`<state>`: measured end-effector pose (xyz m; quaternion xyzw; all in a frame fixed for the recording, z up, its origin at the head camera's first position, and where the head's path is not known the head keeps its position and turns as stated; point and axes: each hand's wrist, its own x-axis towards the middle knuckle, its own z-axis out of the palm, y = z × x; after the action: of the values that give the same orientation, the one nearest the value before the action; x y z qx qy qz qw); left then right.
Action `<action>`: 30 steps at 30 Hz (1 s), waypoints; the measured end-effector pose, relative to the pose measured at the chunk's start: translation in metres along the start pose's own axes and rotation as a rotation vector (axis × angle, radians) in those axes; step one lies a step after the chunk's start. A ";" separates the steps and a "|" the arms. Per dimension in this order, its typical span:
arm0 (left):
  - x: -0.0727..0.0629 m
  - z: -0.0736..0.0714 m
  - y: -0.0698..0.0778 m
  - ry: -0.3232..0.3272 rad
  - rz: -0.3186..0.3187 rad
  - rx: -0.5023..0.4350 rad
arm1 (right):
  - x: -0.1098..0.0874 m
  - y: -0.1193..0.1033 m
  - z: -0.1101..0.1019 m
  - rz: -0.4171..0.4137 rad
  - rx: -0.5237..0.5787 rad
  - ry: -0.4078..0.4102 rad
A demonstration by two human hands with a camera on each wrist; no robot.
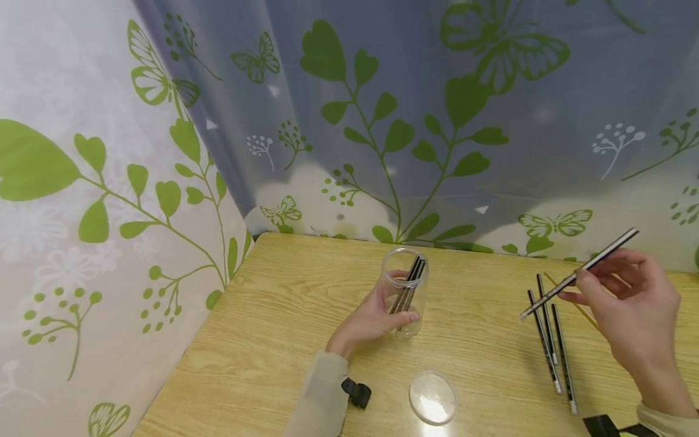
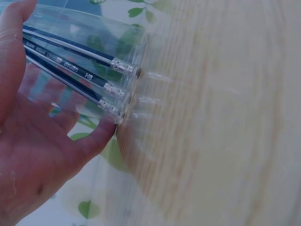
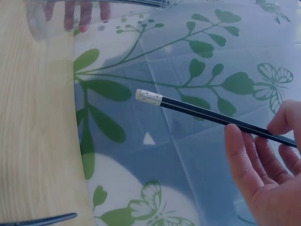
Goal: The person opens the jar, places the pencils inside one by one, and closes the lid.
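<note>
My left hand (image 1: 377,315) grips a clear plastic jar (image 1: 417,325) standing on the table. Inside it lean three black pencils (image 2: 70,66), their metal-banded eraser ends resting at the bottom in the left wrist view. Raised over the table at the right, my right hand (image 1: 636,303) pinches a black-and-silver striped pencil (image 1: 595,260). That pencil slants, its white eraser end lower and toward the jar; the right wrist view shows this eraser end close up. Below the right hand, several pencils lie on the table, among them black pencils (image 1: 562,358) and a yellow pencil (image 1: 590,315).
A round clear lid (image 1: 433,397) lies flat in front of the jar. The wood-grain table (image 1: 262,315) meets a leaf-and-butterfly patterned curtain (image 1: 349,152) at the back, and a similar pale sheet (image 1: 109,255) hangs on the left.
</note>
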<state>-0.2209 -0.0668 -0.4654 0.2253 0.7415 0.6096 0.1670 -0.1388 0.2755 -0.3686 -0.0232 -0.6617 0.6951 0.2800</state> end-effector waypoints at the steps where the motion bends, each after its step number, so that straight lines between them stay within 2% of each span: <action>1: 0.000 0.000 0.000 0.001 0.000 0.000 | 0.000 -0.001 0.002 0.005 0.010 0.017; 4: -0.001 0.000 0.001 0.004 -0.006 -0.003 | 0.001 -0.005 0.008 0.003 0.065 0.039; 9: -0.002 0.000 0.003 0.009 -0.016 -0.007 | 0.001 -0.009 0.018 -0.027 0.159 0.024; 22: -0.002 0.001 0.002 0.018 -0.024 -0.006 | 0.002 -0.021 0.040 -0.109 0.274 -0.016; 30: -0.001 0.001 0.000 0.033 -0.035 0.011 | 0.003 -0.028 0.054 -0.114 0.346 -0.025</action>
<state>-0.2192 -0.0665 -0.4652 0.2031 0.7511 0.6063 0.1641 -0.1532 0.2271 -0.3346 0.0713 -0.5360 0.7817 0.3107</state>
